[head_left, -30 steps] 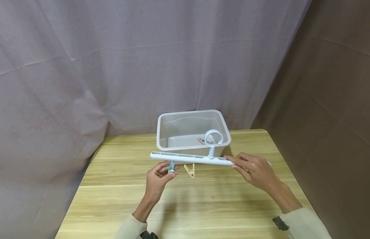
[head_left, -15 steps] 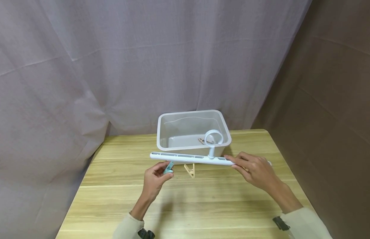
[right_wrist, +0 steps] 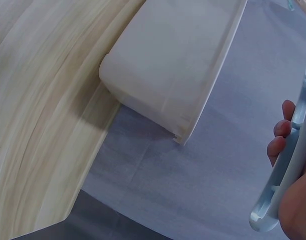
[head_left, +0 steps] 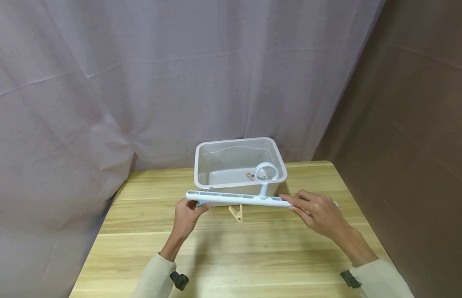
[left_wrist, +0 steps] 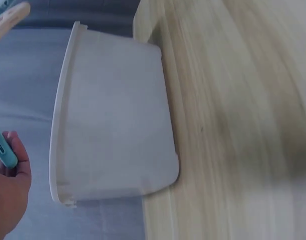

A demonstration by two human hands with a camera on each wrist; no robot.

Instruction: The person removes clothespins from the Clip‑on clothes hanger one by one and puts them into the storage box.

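A pale blue-white hanger bar (head_left: pixel 231 200) with a ring-shaped hook (head_left: pixel 266 165) is held level above the table. My right hand (head_left: pixel 316 211) grips its right part; in the right wrist view, fingers (right_wrist: pixel 281 129) wrap round the hollow bar. My left hand (head_left: pixel 184 219) pinches a teal clothespin (head_left: pixel 202 203) at the bar's left end. Part of that clothespin shows below the bar and a tip rises behind it. From the bar's middle hangs a beige clothespin (head_left: pixel 236 214), also at the top corner of the left wrist view.
Behind the bar, a light grey plastic bin (head_left: pixel 231 142) stands at the back of the wooden table (head_left: pixel 231 260). Some brownish clothespins (head_left: pixel 250 176) lie inside it, partly behind the hook. Grey curtains (head_left: pixel 171 91) enclose the back and sides.
My left hand has moved left and up with the teal clothespin, turning it and bringing it to the bar's left end. The right hand and hanger have barely moved.
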